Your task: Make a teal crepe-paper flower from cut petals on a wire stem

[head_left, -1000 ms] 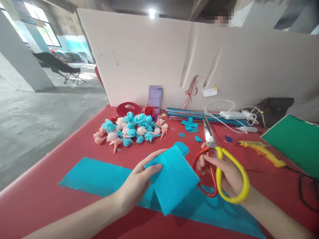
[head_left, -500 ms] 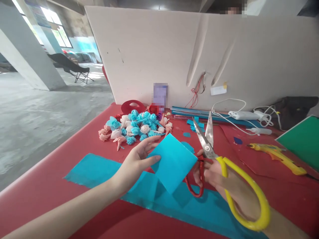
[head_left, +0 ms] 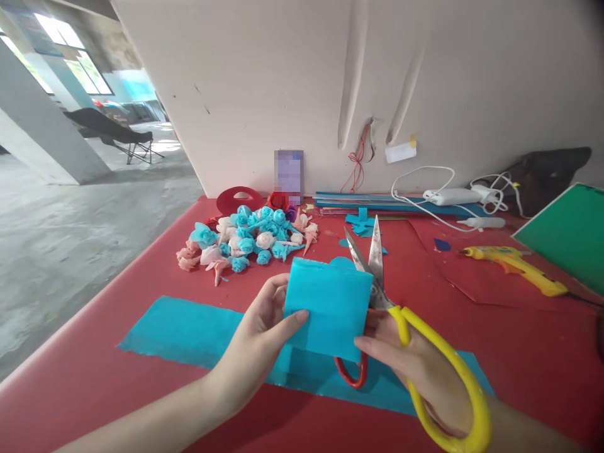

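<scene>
A square of bright blue crepe paper (head_left: 333, 299) is pinched along its left side by my left hand (head_left: 264, 333), thumb on the front. My right hand (head_left: 401, 355) carries a pair of scissors (head_left: 376, 251), one handle yellow and the other red, with the blades apart and pointing up. The right thumb touches the paper's lower right corner, and the paper hides part of the red handle. Beneath both hands a long blue crepe paper strip (head_left: 182, 327) lies across the red table.
Blue, white and pink paper roses (head_left: 255, 239) are heaped at the back left. Blue scraps (head_left: 361, 223) lie behind the scissors. On the right are a yellow glue gun (head_left: 519, 269), a white power strip (head_left: 453, 196) with cables and a green board (head_left: 566, 236).
The blue square has turned from a diamond position to nearly upright. My right hand has come in to the left with the scissors, and its thumb now meets the paper's corner.
</scene>
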{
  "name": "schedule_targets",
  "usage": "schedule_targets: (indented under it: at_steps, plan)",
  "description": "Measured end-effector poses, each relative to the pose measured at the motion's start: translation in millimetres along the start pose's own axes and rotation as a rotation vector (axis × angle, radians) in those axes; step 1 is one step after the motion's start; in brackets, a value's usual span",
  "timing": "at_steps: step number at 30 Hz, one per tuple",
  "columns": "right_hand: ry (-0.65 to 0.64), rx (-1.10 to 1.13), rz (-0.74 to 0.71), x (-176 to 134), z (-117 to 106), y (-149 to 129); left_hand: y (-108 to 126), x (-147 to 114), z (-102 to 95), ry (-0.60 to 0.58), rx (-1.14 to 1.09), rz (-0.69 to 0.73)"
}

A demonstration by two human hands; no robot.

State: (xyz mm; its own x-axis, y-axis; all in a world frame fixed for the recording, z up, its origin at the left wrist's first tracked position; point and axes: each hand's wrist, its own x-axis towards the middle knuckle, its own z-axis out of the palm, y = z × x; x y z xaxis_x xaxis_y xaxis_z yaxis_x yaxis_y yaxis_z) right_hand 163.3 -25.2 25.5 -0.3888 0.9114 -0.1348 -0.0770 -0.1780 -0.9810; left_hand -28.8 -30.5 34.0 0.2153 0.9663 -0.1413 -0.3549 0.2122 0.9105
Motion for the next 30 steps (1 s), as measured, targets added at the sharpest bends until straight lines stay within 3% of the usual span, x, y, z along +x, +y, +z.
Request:
schedule_targets:
  at_steps: [4, 7, 10, 12, 16, 21, 26, 30]
  plan:
    - [0.137, 0.102, 0.065, 3, -8, -7, -1, -1, -0.7, -0.043, -0.04, -0.023]
    - [0.21, 0.136, 0.073, 3, -17, -17, -2, 2, -3.5, -0.193, -0.147, -0.119]
    - [0.109, 0.133, 0.141, 3, -26, -27, -1, 6, -7.7, -0.407, -0.28, -0.278]
    - [0.001, 0.127, 0.171, 4, -30, -28, 1, 7, -9.7, -0.473, -0.3, -0.39]
    - [-0.172, 0.122, 0.202, 8, -30, -21, 5, 4, -8.4, -0.607, -0.065, -0.535]
    - [-0.247, 0.068, 0.208, 5, -24, -19, 3, 1, -5.8, -0.59, 0.265, -0.512]
    - [-0.226, 0.035, 0.214, 3, -24, -24, -5, 2, -8.4, -0.677, 0.414, -0.433]
    - [-0.181, 0.016, 0.205, 1, -20, -26, -8, 0, -5.7, -0.685, 0.372, -0.532]
